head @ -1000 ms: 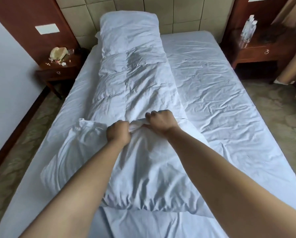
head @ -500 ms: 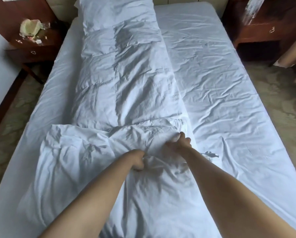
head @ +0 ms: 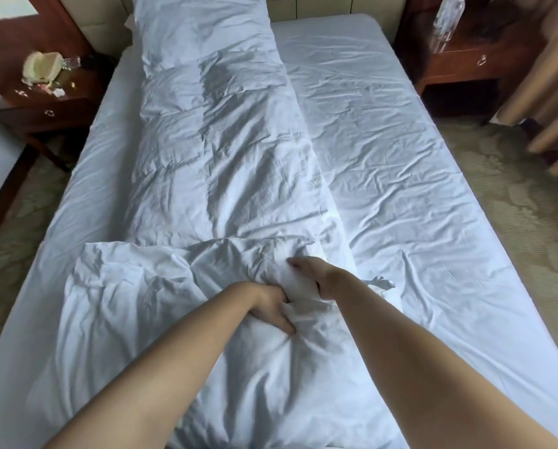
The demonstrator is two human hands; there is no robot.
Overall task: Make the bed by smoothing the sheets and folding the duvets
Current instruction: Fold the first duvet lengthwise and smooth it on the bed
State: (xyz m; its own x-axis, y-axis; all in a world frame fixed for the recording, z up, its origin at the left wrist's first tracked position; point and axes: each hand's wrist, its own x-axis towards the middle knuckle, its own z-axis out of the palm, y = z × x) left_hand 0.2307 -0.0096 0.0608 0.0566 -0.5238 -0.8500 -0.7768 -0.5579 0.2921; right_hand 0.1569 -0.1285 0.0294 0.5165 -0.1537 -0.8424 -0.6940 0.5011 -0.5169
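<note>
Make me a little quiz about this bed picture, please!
1. True or false: both hands touch the white duvet.
2. Which side of the bed shows bare sheet: the person's left or right?
3. The left hand is: A) flat in the air, B) gripping bunched duvet fabric, C) on the nightstand.

Key: 1 true, the right hand rests on it too; 2 right; 3 B.

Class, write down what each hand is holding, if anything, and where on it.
Both hands, left hand and right hand, grip the white duvet at a bunched fold near its foot end.
</note>
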